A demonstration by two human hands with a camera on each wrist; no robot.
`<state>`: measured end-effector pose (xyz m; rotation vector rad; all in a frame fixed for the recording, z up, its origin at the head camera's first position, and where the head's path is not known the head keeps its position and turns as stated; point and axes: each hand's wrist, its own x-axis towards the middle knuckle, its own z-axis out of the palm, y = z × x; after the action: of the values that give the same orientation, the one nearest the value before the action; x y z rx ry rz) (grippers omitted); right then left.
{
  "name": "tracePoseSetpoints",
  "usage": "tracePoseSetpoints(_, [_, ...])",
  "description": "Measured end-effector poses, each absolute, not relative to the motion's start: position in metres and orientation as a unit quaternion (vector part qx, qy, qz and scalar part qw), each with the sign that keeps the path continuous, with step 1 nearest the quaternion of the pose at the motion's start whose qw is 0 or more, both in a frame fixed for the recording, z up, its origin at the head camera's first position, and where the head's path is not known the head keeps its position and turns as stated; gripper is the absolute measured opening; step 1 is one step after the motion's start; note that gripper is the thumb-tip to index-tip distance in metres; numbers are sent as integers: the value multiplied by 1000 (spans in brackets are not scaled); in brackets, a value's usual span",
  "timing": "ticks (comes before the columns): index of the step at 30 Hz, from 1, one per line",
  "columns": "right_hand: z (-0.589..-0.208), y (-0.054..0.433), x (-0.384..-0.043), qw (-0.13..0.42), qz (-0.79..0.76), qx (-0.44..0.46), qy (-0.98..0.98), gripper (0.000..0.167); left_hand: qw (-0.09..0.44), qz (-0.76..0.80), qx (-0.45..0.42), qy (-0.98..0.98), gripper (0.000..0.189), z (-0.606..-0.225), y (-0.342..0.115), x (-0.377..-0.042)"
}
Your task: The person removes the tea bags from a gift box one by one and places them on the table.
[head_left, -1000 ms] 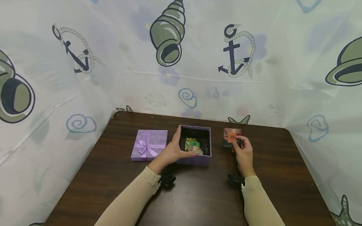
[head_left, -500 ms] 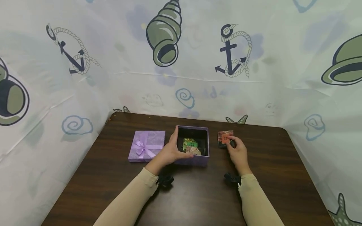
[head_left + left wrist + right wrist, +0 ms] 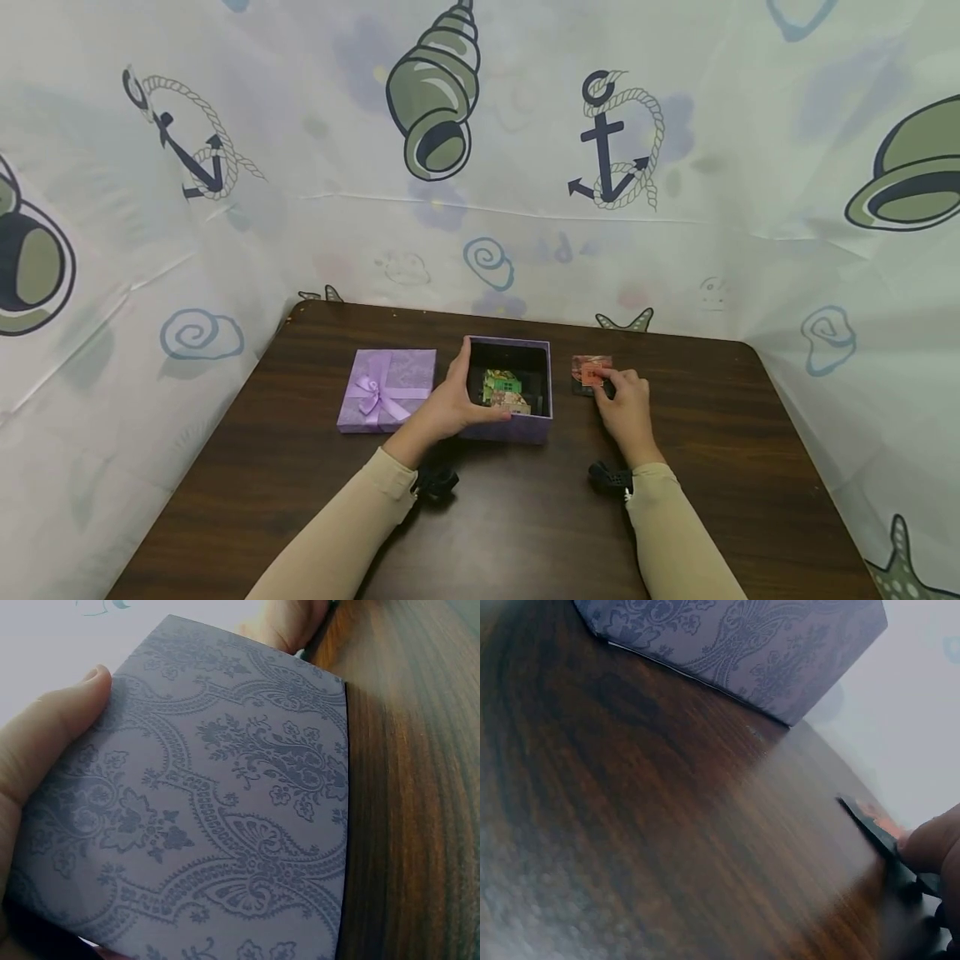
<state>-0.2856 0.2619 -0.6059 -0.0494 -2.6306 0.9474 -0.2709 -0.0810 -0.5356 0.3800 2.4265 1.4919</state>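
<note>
My left hand (image 3: 453,402) grips the open purple box (image 3: 510,430), thumb over its front rim and fingers along its left side. In the left wrist view the thumb (image 3: 64,724) lies against the patterned box wall (image 3: 247,787). Small flat pieces, one green (image 3: 502,382) and one beige (image 3: 510,402), lie inside the box's black interior. To the right of the box, my right hand (image 3: 628,412) pinches a thin, square red-and-black packet (image 3: 581,367) by its right side. The right wrist view shows this packet (image 3: 862,817) nearly flat, close over the table.
The purple box lid (image 3: 408,371) with a ribbon bow lies left of the box. Everything rests on a dark wooden table (image 3: 525,533), with a white printed curtain (image 3: 540,150) behind and beside it. Dark wrist straps (image 3: 437,483) sit at both cuffs.
The right hand has moved left toward the box and lower, bringing the red-and-black packet with it. The left hand keeps its grip on the box. The head view has shifted slightly.
</note>
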Motion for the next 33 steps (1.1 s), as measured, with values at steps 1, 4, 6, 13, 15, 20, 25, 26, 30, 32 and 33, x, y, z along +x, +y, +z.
tracePoseSetpoints(1, [-606, 262, -285, 166, 334, -21, -927, 34, 133, 515, 131, 837, 152, -536, -81, -271])
tracePoseSetpoints(4, [-605, 261, -285, 156, 336, -27, -929, 33, 132, 515, 130, 837, 152, -535, -80, -271])
tracePoseSetpoints(6, [-604, 262, -285, 149, 337, -27, -929, 33, 131, 515, 131, 837, 151, -536, -80, -271])
tracePoseSetpoints(13, [-601, 265, -285, 127, 311, 1, -942, 46, 127, 515, 134, 837, 151, -536, -79, -272])
tracePoseSetpoints(15, [-601, 265, -284, 121, 306, 7, -944, 48, 126, 515, 134, 837, 151, -536, -79, -272])
tracePoseSetpoints(20, [-602, 263, -282, 119, 328, 4, -937, 32, 133, 517, 129, 836, 152, -537, -80, -271])
tracePoseSetpoints(25, [-603, 263, -284, 128, 337, 11, -933, 28, 132, 512, 128, 839, 151, -537, -81, -271])
tracePoseSetpoints(26, [-604, 263, -284, 128, 336, 12, -933, 30, 131, 511, 128, 840, 151, -537, -81, -271])
tracePoseSetpoints(30, [-604, 264, -285, 124, 337, 16, -933, 33, 130, 510, 129, 840, 150, -536, -80, -271])
tracePoseSetpoints(32, [-604, 264, -284, 120, 339, 15, -933, 33, 131, 511, 129, 840, 150, -535, -80, -270])
tracePoseSetpoints(33, [-604, 264, -284, 120, 340, 14, -932, 33, 132, 511, 130, 839, 150, -535, -80, -270])
